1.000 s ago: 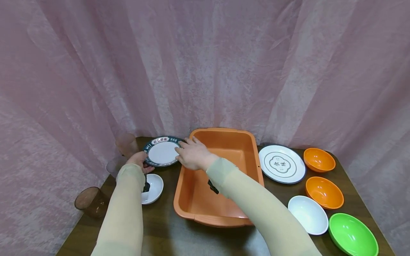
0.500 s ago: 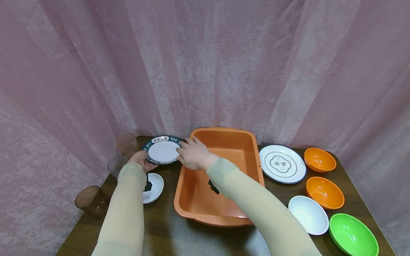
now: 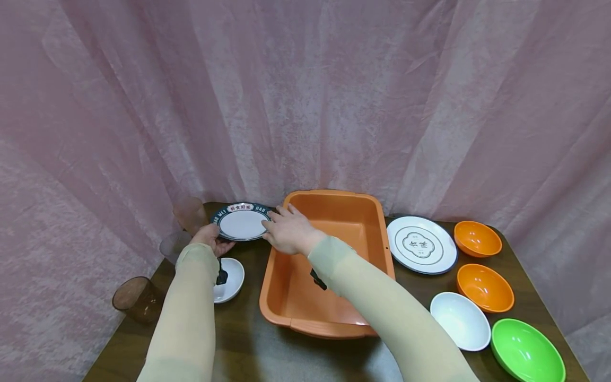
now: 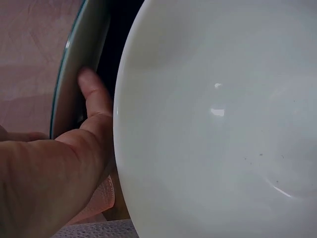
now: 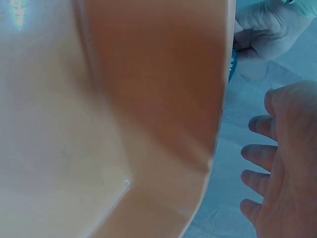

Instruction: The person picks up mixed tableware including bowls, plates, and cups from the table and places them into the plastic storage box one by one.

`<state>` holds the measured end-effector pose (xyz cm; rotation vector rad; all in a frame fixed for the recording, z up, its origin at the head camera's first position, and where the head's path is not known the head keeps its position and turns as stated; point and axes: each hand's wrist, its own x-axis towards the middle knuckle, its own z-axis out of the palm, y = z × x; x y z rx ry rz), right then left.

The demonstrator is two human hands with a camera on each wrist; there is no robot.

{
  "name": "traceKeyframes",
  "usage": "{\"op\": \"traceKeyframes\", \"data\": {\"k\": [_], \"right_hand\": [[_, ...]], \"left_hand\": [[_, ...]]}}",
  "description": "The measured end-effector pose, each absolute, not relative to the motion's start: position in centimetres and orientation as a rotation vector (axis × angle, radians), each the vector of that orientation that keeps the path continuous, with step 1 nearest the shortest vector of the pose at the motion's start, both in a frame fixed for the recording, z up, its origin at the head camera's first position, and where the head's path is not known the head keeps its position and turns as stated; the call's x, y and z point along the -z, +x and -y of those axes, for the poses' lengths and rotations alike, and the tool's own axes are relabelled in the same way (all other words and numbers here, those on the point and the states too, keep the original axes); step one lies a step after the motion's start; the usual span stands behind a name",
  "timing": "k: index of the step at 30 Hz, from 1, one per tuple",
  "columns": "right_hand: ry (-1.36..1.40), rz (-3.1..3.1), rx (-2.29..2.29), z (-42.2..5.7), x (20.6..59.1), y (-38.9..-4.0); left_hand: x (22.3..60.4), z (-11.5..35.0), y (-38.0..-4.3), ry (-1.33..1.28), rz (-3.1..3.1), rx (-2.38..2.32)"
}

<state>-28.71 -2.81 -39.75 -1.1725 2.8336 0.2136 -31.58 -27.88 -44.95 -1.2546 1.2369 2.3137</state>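
Note:
My left hand (image 3: 210,237) holds the left edge of a white plate (image 3: 242,224) with a dark green lettered rim. In the left wrist view, fingers (image 4: 94,94) lie under the plate (image 4: 72,74), which is tilted. My right hand (image 3: 291,232) is over the left rim of an orange basin (image 3: 329,249), its fingers near the plate's right edge. In the right wrist view the right hand (image 5: 292,163) has loosely spread fingers and nothing in its grasp. A small white dish (image 3: 234,281) stands just below my left hand.
Several brownish cups, including one near the front (image 3: 136,300), line the left side. To the right are a white plate (image 3: 420,245), two orange bowls (image 3: 477,239), a white bowl (image 3: 460,321) and a green bowl (image 3: 527,350). A pink curtain (image 3: 305,106) hangs behind.
The green-rimmed plate's near edge has risen, so its face looks flatter from the head view. My left hand has moved up slightly with it. The right hand has hardly moved.

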Motion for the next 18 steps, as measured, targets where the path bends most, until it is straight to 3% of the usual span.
{"op": "traceKeyframes", "data": {"k": [18], "right_hand": [[-1.146, -2.825, -0.237, 2.93, 39.92, -28.6]], "left_hand": [[45.49, 27.82, -32.1, -1.163, -1.182, -2.404]]}}
